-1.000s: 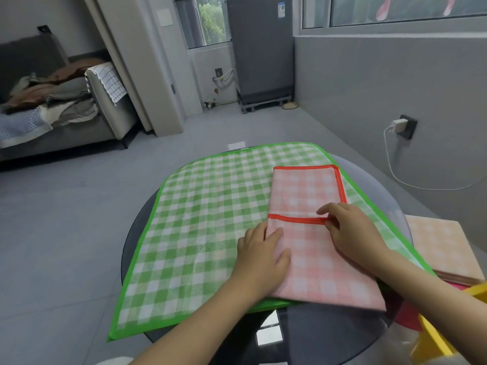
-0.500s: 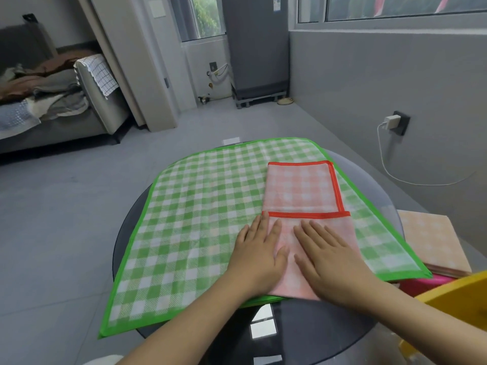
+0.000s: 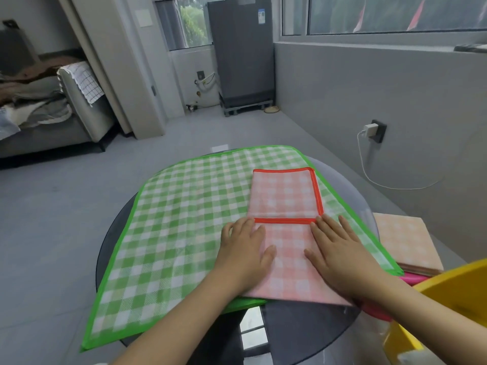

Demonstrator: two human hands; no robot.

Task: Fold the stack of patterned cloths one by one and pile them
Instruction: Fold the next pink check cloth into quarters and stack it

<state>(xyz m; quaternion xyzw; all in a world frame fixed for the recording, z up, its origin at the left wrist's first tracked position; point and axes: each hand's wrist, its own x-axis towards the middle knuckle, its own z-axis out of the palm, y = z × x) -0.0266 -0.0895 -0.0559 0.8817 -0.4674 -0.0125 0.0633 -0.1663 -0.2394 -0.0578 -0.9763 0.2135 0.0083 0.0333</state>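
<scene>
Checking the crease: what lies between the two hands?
Head view: only bare pink checked cloth lies between left hand and right hand.

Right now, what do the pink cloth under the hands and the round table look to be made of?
The pink cloth looks like thin woven or nonwoven fabric, matte, with a stitched red binding along its edges; which one is unclear. It lies flat and holds a crisp fold. The table looks like dark tinted glass, glossy: its top mirrors the window and its rim looks translucent.

I'm seeing a pink-and-white checked cloth (image 3: 286, 206) with red edging, a green-and-white checked cloth (image 3: 179, 219) edged green, and perhaps peach checks on the folded pile (image 3: 405, 241) at right.
</scene>
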